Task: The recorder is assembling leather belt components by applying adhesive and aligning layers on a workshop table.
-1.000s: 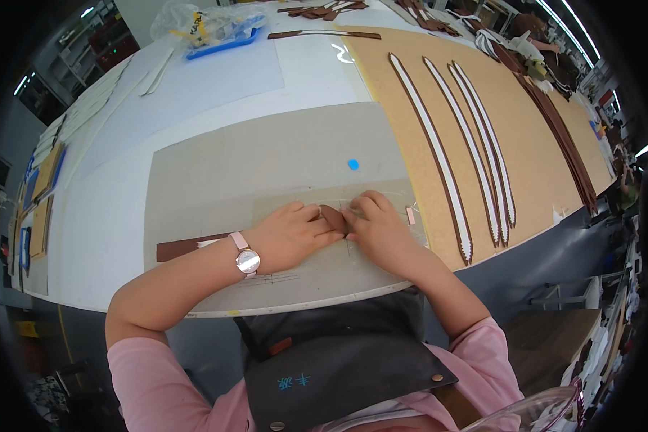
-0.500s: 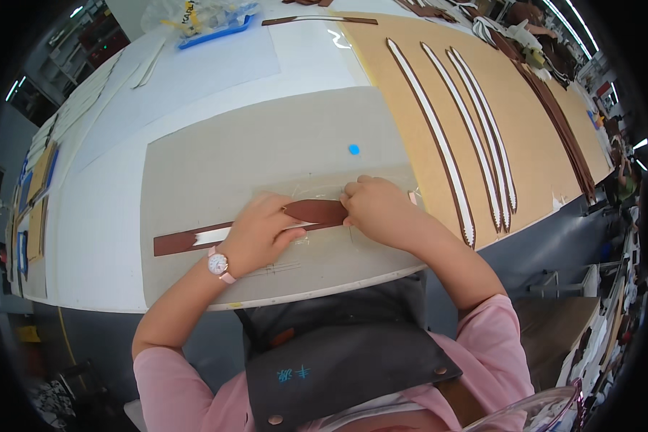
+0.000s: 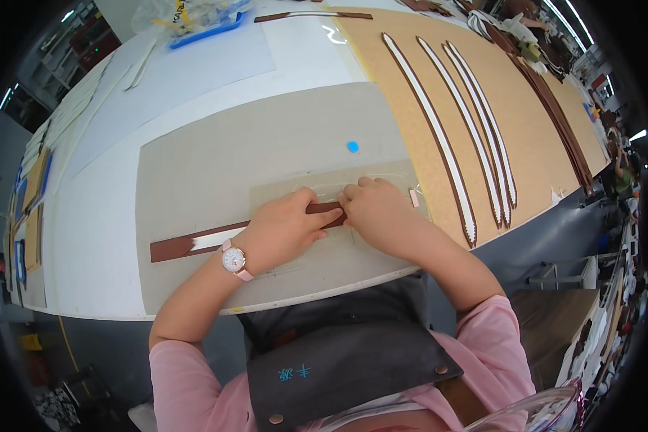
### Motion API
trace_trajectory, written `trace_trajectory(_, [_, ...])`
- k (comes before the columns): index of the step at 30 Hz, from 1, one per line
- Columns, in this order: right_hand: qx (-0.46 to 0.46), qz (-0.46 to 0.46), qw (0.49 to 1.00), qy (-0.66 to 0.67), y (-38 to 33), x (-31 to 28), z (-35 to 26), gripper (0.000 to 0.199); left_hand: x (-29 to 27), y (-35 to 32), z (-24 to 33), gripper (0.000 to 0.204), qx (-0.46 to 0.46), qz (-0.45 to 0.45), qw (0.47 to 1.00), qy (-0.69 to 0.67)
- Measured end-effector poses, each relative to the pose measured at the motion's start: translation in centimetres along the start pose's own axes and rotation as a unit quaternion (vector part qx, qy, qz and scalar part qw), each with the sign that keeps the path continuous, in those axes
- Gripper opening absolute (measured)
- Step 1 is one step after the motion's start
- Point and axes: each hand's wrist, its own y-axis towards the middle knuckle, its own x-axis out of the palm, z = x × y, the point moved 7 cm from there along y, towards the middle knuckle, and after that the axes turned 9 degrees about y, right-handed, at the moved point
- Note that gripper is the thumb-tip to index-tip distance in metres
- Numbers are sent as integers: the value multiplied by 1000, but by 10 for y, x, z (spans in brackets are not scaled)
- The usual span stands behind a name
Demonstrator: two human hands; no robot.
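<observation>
A brown leather-like strip [image 3: 171,250] with a white band along its middle lies crosswise on the grey mat [image 3: 194,165]. Its left part is flat, and the right part is bent up or folded between my hands. My left hand [image 3: 282,225], with a watch on the wrist, lies over the strip, thumb and fingers pressing its folded part. Close beside it, my right hand [image 3: 373,216] is closed around the strip's right end, its fingers curled and touching the mat. The fingertips hide how the end is folded.
Several long brown strips with white bands [image 3: 430,122] lie on the tan board to the right, beside a stack of brown strips [image 3: 554,122]. A blue dot [image 3: 353,147] marks the mat. A blue tray [image 3: 209,31] with plastic bags stands at the back left.
My left hand has slid right along the strip, up against my right hand. The raised brown part between them now looks narrower, folded down. My right hand has barely moved.
</observation>
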Motion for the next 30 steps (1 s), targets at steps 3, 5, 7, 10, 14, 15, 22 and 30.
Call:
trace_trajectory(3, [22, -23, 999, -4, 0, 3, 2, 27, 3, 1, 1, 40, 1, 14, 1000, 23])
trace_trajectory(5, [23, -17, 1000, 2, -2, 5, 3, 29, 6, 2, 2, 40, 2, 15, 999, 38])
trace_trajectory(7, [14, 32, 999, 30, -6, 1, 5, 33, 7, 3, 3, 40, 6, 17, 998, 53])
trace_trajectory(10, [-3, 120, 980, 157, -16, -11, 12, 32, 9, 2, 2, 40, 12, 27, 997, 74])
trace_trajectory(14, [54, 205, 917, 338, -46, 3, 27, 23, 10, 1, 4, 39, 17, 38, 995, 96])
trace_trajectory(15, [29, 238, 910, 338, -51, 5, 25, 23, 10, 1, 5, 39, 17, 29, 995, 96])
trace_trajectory(22, [-74, 237, 946, 206, -46, 2, 3, 29, 8, -2, 4, 37, -1, 23, 994, 107])
trace_trajectory(30, [-78, 195, 974, 90, -43, -4, -13, 27, 0, -7, -38, 24, -118, 44, 964, -232])
